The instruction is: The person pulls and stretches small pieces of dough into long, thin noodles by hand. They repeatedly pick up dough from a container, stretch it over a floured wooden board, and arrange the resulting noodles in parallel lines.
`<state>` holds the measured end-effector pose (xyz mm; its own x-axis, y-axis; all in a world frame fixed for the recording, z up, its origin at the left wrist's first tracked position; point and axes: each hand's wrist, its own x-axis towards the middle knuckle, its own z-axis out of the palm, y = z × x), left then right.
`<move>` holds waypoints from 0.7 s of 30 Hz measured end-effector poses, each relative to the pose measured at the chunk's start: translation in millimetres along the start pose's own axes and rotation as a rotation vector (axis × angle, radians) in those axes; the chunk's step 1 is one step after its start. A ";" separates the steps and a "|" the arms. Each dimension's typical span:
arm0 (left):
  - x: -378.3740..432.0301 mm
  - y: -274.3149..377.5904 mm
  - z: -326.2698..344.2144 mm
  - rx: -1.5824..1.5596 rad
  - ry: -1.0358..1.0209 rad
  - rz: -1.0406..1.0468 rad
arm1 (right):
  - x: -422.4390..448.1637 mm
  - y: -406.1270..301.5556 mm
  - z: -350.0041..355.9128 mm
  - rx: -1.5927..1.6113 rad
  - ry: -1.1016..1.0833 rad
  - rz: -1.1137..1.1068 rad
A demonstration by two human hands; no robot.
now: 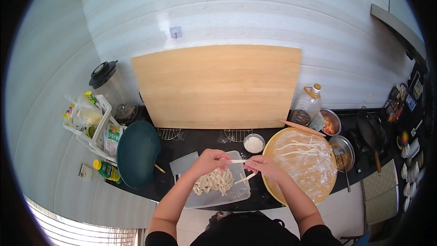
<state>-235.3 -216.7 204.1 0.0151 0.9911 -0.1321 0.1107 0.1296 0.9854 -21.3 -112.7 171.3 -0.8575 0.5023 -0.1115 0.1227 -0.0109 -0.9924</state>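
A strip of dough point(239, 161) is stretched between my two hands, above a translucent plastic tray point(239, 196). My left hand point(215, 160) pinches one end of it. My right hand point(261, 164) grips it further along, and a loose length hangs below those fingers. Many short pieces of dough point(215, 181) lie heaped in the tray. To the right, several long dough strips point(302, 148) rest on a floured round wooden board point(293, 174). A small bowl of flour point(254, 143) stands between the tray and the board.
A cleaver point(183, 164) lies left of the tray, near a dark green basin point(138, 157). A large cutting board point(218, 87) leans on the wall. A rolling pin point(303, 128) lies at the round board's far edge. Metal bowls point(342, 150), an oil bottle point(306, 106) and a wok point(368, 131) stand right.
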 end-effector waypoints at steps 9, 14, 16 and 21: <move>33.1 37.6 20.8 -0.111 0.002 0.109 | -49.2 -41.8 -61.1 -0.076 0.146 0.038; 66.1 48.0 59.9 -0.130 -0.120 0.104 | -84.6 -28.9 -114.1 -0.107 0.134 0.054; 83.4 43.3 87.6 -0.118 -0.200 0.115 | -100.9 -20.2 -126.0 -0.094 0.150 0.142; 114.0 49.3 156.5 0.110 -0.341 0.152 | -112.1 -11.3 -133.3 -0.084 0.014 0.141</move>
<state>-72.6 -101.9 220.7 0.3673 0.9295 -0.0325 0.1879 -0.0399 0.9814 140.1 -53.6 202.0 -0.8217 0.5132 -0.2478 0.2828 -0.0103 -0.9591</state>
